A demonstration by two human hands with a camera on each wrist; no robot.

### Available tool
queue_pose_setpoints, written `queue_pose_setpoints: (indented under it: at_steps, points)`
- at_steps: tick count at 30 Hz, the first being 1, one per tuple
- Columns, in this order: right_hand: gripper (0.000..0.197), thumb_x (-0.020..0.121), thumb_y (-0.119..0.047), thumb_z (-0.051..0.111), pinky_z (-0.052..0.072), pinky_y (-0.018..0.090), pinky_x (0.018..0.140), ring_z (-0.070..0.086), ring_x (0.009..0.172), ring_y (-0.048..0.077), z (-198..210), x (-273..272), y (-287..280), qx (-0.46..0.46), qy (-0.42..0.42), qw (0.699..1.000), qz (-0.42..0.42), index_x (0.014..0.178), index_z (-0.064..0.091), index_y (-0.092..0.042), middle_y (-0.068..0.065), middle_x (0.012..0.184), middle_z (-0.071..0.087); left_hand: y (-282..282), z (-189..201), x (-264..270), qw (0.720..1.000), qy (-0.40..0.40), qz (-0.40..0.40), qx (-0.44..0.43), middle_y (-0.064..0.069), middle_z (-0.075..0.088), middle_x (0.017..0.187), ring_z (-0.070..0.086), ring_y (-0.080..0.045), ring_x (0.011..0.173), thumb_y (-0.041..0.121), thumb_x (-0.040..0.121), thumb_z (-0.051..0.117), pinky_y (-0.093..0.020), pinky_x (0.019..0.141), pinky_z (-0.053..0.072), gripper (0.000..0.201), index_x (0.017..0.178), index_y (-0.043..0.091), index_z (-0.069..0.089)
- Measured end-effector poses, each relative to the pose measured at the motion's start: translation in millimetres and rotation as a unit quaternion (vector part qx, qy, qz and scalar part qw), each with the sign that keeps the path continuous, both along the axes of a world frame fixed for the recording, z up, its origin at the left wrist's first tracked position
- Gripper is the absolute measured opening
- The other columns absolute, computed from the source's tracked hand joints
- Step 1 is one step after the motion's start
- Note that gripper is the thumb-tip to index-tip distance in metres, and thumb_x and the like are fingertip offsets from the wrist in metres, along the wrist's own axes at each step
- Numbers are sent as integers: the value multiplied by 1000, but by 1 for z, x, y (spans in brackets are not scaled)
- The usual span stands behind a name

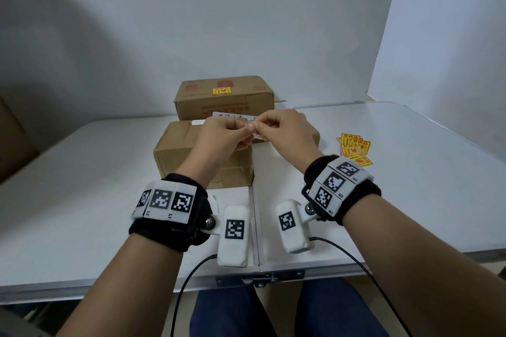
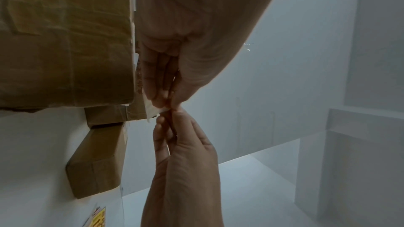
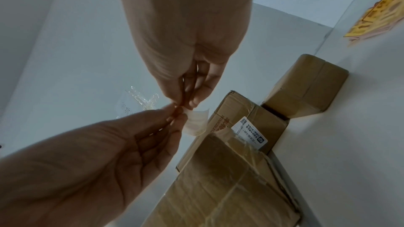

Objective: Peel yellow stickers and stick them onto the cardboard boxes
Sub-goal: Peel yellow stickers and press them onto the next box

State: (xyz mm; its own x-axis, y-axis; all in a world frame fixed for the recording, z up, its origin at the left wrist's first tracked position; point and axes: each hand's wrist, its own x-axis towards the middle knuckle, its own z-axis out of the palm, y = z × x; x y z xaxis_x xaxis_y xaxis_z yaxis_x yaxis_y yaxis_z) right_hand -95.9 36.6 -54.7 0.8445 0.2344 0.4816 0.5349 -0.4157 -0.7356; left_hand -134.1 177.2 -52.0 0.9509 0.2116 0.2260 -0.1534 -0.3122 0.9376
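Both hands meet above the near cardboard box (image 1: 175, 150). My left hand (image 1: 241, 134) and my right hand (image 1: 267, 128) each pinch one sticker (image 1: 255, 133) by their fingertips. Only its white underside (image 3: 196, 122) shows, curling below the fingers. In the left wrist view the left hand (image 2: 166, 101) comes from above and the right hand (image 2: 172, 116) from below. The far box (image 1: 224, 101) carries a yellow sticker (image 1: 221, 90) on top. A loose pile of yellow stickers (image 1: 354, 149) lies on the table to the right.
A small third box (image 3: 306, 87) stands right of the other two, mostly hidden by my right hand in the head view. The white folding table (image 1: 82, 186) meets a white wall behind. A crumpled clear wrapper (image 3: 140, 101) shows near the wall. A brown carton (image 1: 13, 139) stands at far left.
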Motion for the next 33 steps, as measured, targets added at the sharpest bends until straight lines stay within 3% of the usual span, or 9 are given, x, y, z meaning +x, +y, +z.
queue_pose_setpoints:
  at_steps: [4,8,11,13,16,19,27,30,33]
  points:
    - [14,88,-22,66,42,3,61,65,75,8,3,-3,0,-25,-9,1000,-4,87,78,-15,-4,75,70,0,2,2,998,-7,25,54,-15,74,81,69,-23,79,21,88,68,-40,84,58,18,82,5,75]
    - [13,88,-18,65,41,0,59,61,68,2,4,-2,1,-19,-6,1000,6,85,76,-13,-7,70,67,-1,2,3,996,-11,39,73,-4,69,67,63,-14,70,21,84,67,-44,84,58,19,68,11,69]
    - [13,87,-17,65,40,1,56,57,60,-6,2,0,1,1,8,1000,13,83,76,-12,-11,65,65,-2,2,1,999,-17,21,45,0,62,63,59,-13,69,16,84,65,-38,80,56,19,66,14,60]
    - [13,87,-16,65,39,2,55,56,59,-7,1,1,-1,20,29,999,28,83,75,-9,-8,66,66,-1,1,0,1000,-14,-1,15,0,59,62,56,-12,66,9,82,64,-29,70,55,17,67,11,58]
    - [11,88,-10,64,49,11,62,61,65,5,-3,2,-1,91,109,987,71,81,72,-6,5,73,68,0,-1,0,1000,-2,-25,-19,-3,57,64,54,-11,63,2,80,61,-18,61,48,12,69,7,58]
    - [11,88,-8,63,54,20,69,62,67,12,-8,5,1,148,177,969,87,79,69,-7,6,73,67,1,-2,0,996,23,-46,-73,-5,57,69,55,-12,67,0,82,59,-18,66,52,5,79,4,60]
    - [12,92,-7,59,53,21,72,60,64,10,-10,7,0,251,301,911,131,92,68,0,6,71,65,6,-6,2,981,74,-68,-163,-13,59,91,60,-12,74,5,88,59,-19,69,54,8,95,5,62]
    - [12,92,-8,59,54,21,73,61,65,10,-9,9,-1,236,288,920,125,91,69,0,5,72,66,7,-7,3,987,70,-53,-137,-14,62,88,61,-16,77,12,89,62,-24,75,57,12,95,2,66]
    - [15,91,-9,61,54,23,73,60,67,12,-8,9,-1,197,243,943,115,92,68,4,8,74,65,7,-7,4,989,60,-47,-125,-5,65,77,62,-12,74,31,90,65,-25,74,56,26,92,5,68]
